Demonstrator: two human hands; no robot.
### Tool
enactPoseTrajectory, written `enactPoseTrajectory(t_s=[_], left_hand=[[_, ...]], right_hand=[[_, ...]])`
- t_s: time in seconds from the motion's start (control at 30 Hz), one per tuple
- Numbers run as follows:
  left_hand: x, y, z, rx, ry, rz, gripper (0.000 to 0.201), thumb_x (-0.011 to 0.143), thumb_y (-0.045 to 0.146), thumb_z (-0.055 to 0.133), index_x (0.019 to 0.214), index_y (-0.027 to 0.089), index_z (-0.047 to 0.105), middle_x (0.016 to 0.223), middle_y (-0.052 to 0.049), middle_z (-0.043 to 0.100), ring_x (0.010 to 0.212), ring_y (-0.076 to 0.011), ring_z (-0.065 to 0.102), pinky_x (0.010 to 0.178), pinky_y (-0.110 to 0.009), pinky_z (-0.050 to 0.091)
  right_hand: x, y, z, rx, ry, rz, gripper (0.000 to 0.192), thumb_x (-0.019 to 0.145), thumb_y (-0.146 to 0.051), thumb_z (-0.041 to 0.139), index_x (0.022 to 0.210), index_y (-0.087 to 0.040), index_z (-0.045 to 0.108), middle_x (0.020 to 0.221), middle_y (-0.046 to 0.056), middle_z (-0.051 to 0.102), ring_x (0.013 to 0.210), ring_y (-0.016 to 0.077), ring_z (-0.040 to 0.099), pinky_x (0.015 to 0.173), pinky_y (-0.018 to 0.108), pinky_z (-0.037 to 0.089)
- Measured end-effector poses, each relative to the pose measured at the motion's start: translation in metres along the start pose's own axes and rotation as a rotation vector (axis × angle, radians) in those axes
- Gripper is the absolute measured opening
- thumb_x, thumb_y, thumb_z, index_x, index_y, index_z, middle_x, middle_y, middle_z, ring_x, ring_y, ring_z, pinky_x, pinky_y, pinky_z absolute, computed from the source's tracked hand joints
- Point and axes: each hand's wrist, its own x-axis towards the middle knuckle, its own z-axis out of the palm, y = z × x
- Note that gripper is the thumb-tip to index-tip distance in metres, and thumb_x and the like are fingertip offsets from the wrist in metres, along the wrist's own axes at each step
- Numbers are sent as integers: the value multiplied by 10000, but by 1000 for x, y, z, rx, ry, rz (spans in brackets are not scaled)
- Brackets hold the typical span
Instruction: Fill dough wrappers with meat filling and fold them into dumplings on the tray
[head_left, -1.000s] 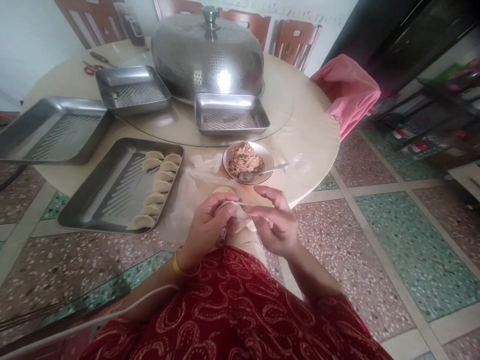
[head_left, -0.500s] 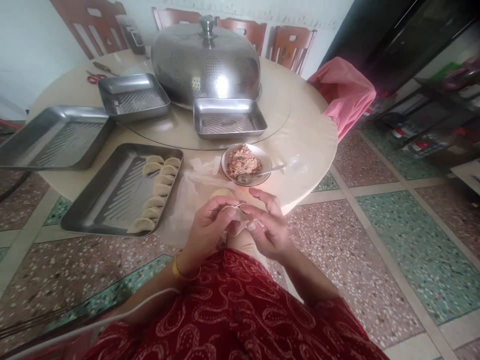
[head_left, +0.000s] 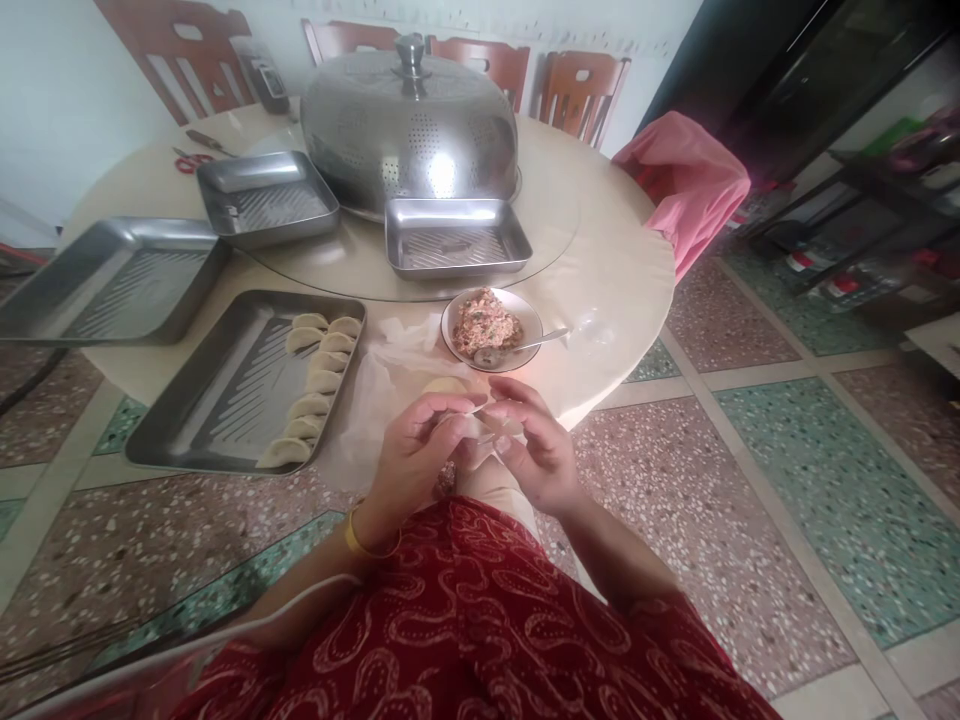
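Low over the front edge of the table, a pale dumpling wrapper (head_left: 472, 428) is held up between both hands. My left hand (head_left: 416, 445) is closed on its left side, the thumb lying over the folded edge. My right hand (head_left: 538, 450) grips the wrapper's right side, with thumb and forefinger at its edge and the other fingers bent. Whatever the wrapper contains is hidden. Just beyond the hands stands a bowl of minced filling (head_left: 486, 325) with a spoon (head_left: 544, 340) in it. Another round wrapper (head_left: 444, 385) lies behind my left fingers.
Several folded dumplings (head_left: 322, 380) line the right side of a metal tray (head_left: 180, 430) at left. Other metal trays (head_left: 457, 268) stand farther back, near a large domed steel lid (head_left: 409, 130). Thin plastic sheeting (head_left: 367, 400) lies beside the bowl. Red-handled scissors (head_left: 191, 162) rest at the far left.
My right fingers have shifted along the wrapper, with the raised forefinger now lower and bent closer to the others. My left hand keeps its hold almost unmoved.
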Motion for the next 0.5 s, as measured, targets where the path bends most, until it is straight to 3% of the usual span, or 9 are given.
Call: enactPoseTrajectory(t_s=[0.13, 0.3, 0.5], left_hand=[[0, 0, 0, 13, -4, 6, 191, 858, 343, 639, 949, 179, 672, 1052, -72, 725, 667, -108, 658, 595, -227, 542], [-2, 1, -3, 108, -91, 52, 300, 798, 325, 712, 1067, 198, 669, 1124, -93, 711, 996, -209, 684, 815, -304, 568], [-3, 1, -4, 169, -91, 48, 293, 833, 300, 684, 1114, 220, 671, 1191, -81, 692, 1044, -193, 671, 864, -279, 556]], right_hand=[[-1, 1, 2, -70, 4, -22, 260, 904, -277, 596, 1159, -316, 630, 1358, 62, 569, 1296, 254, 528, 1033, 521, 507], [-2, 4, 5, -52, 1, -4, 247, 893, -269, 612, 1136, -311, 628, 1346, 66, 573, 1257, 247, 562, 1016, 503, 526], [-4, 2, 3, -141, 56, -77, 300, 867, -204, 632, 1151, -298, 639, 1340, 78, 561, 1273, 260, 540, 1035, 514, 504]])
